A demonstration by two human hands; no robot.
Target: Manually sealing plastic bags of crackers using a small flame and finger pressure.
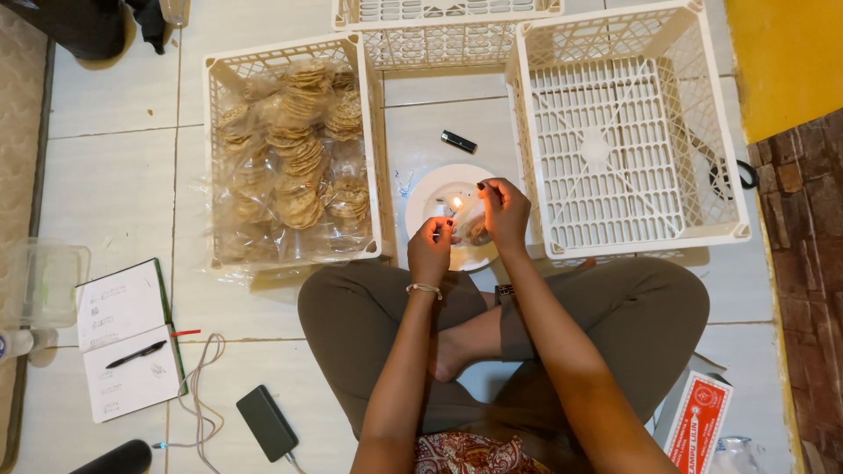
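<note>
I see left hand (430, 248) and right hand (504, 211) fingers pinched on clear snack bag (471, 225) | bag between hands, over white plate (436, 195) on floor | candle flame (457, 203) just left of bag edge, left hand nearer

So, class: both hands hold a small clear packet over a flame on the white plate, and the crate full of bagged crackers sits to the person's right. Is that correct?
Not quite. The head view shows the crate of bagged crackers on the person's left; the crate on the right is empty. The rest holds: the left hand and right hand hold the clear packet by the flame over the white plate.
</note>
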